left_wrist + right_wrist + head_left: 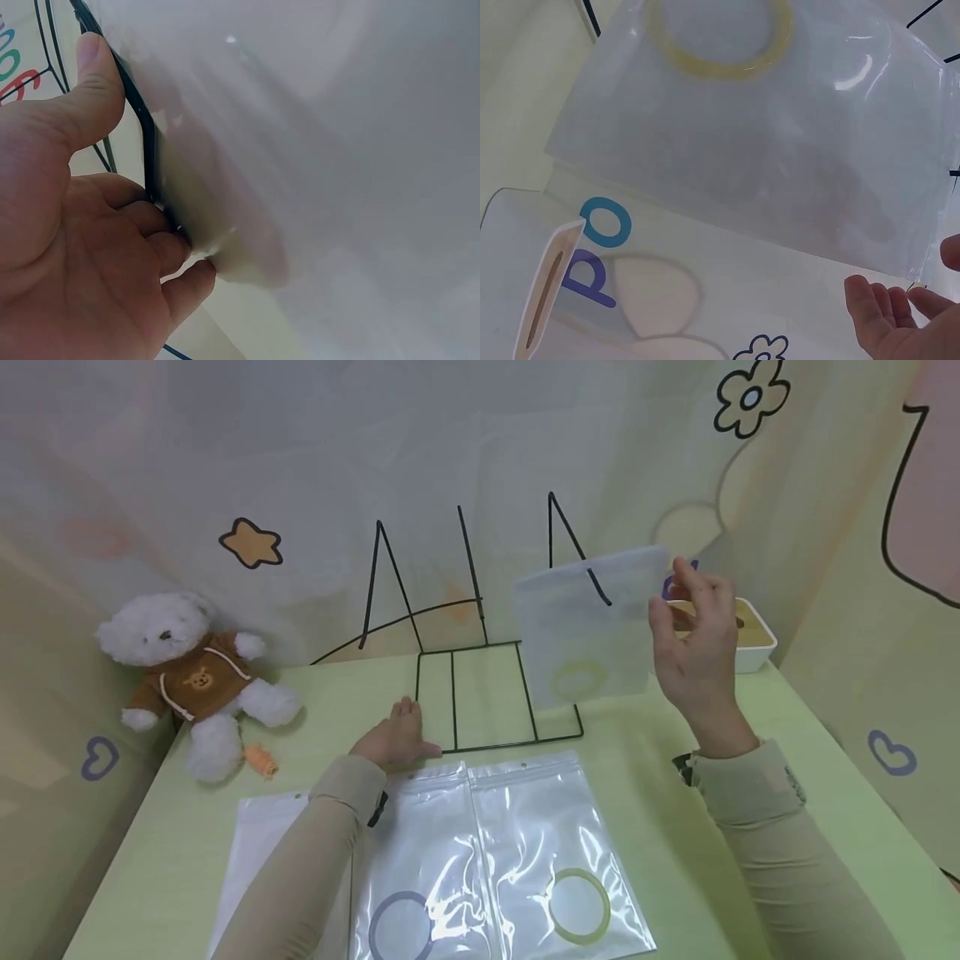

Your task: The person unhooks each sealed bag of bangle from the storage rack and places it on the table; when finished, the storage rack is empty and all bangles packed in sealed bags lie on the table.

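A black wire display rack (489, 749) with upright prongs stands on the table. My left hand (395, 737) grips the left front corner of its base; in the left wrist view the thumb and fingers lie against the black wire (149, 154). From the rack's right prong hangs a clear zip bag (585, 627) holding a yellow ring (718, 71). My right hand (697, 639) is beside the bag's upper right corner, thumb and fingers spread apart and curved. In the right wrist view its fingertips are right by that corner.
Flat zip bags lie in front of the rack, one with a purple ring (401, 927), one with a yellow-green ring (580, 906). A white teddy bear (197, 681) in a brown hoodie sits left, near an orange hair clip-like piece (260, 761). A white box (757, 639) stands back right.
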Demonstrator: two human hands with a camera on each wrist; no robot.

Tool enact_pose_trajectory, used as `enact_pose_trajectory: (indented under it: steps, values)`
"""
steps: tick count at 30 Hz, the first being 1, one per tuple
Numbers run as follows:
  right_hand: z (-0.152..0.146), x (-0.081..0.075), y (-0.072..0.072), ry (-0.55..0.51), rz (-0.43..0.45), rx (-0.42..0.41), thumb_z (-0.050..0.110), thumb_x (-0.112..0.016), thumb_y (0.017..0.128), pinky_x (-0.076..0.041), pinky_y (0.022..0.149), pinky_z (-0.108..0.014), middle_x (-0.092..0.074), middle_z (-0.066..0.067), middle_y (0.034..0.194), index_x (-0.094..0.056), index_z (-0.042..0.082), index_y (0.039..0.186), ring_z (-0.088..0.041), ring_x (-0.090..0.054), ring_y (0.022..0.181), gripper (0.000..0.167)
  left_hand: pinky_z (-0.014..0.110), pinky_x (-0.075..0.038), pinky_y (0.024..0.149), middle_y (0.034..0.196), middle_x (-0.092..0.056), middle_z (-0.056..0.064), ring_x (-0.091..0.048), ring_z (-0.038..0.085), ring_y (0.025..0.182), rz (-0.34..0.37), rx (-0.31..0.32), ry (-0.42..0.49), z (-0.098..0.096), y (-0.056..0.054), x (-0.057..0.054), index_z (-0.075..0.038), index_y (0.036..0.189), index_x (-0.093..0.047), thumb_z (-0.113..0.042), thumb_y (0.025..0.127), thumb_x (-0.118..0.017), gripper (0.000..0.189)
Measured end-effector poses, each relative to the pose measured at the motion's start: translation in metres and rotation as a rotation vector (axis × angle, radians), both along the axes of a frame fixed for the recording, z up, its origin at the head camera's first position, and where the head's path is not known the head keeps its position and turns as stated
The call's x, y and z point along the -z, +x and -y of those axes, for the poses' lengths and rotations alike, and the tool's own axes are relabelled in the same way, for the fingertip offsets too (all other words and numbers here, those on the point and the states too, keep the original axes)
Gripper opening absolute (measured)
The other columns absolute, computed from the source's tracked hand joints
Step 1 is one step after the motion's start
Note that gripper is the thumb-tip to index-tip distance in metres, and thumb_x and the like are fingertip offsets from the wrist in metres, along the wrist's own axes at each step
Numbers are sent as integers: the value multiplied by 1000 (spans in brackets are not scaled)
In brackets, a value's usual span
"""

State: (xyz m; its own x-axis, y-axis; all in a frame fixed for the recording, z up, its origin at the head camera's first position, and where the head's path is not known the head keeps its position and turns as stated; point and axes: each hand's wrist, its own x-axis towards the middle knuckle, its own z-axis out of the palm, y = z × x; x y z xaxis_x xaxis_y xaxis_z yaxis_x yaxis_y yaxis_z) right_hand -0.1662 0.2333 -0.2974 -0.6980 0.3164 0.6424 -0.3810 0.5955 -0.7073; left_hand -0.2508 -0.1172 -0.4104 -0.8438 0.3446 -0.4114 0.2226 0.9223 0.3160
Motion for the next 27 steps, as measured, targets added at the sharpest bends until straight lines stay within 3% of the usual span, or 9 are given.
enact_pose_trajectory:
  steps: [10,27]
  values:
    - [4,-5,-2,24,-16,19,17,-54,99,-48,80,-14,-51,-13,115,-55,8,137,-12,-53,104,40,52,-18,114,159,4,25,-3,40,145,-1,2,-3,1,-1,-1,6,152,-5,-44,93,-63,97]
    - [5,-10,-3,-1,63,-28,20,-52,100,-50,88,-22,-48,-11,121,-45,8,145,-17,-49,107,47,53,-22,112,159,3,26,-10,42,144,-10,-9,4,-2,-1,-1,7,152,-6,-43,92,-65,98]
